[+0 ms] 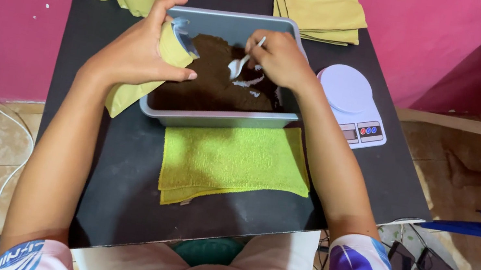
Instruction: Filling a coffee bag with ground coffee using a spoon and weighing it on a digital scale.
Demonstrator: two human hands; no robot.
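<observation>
Head view, left hand (136, 51) gripping yellow pouch (142, 75), right hand (280, 59) pinching white spoon (241, 63) over grey tray (217, 118)

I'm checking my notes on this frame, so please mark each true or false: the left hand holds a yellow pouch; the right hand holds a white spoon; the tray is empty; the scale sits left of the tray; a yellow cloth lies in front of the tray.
1. Left hand holds a yellow pouch: true.
2. Right hand holds a white spoon: true.
3. Tray is empty: false, it holds brown powder.
4. Scale is left of the tray: false, right.
5. Yellow cloth lies in front: true.
</observation>
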